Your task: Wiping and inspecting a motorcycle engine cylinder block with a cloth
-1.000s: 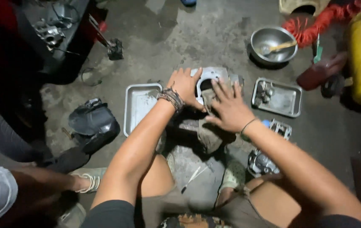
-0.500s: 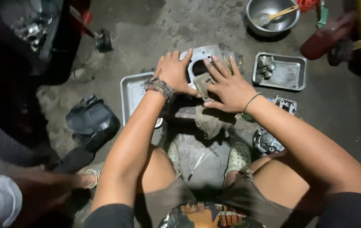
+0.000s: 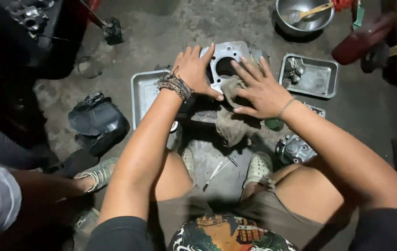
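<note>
Grey concrete floor [image 3: 170, 28] is seen throughout, with a metal cylinder block [image 3: 226, 58] set on it between a flat steel tray [image 3: 142, 95] and a smaller tray [image 3: 317, 76] of parts (a steel bowl [image 3: 303, 18] lies beyond). The block's left side is pressed by the left hand [image 3: 194, 69], fingers spread flat and not closed around it. A dirty rag [image 3: 231, 116] is held against the block's bore by the right hand [image 3: 263, 90], fingers splayed.

left hand [image 3: 194, 69] steadies cylinder block [image 3: 226, 58] | right hand [image 3: 261, 88] presses rag [image 3: 231, 118]
</note>
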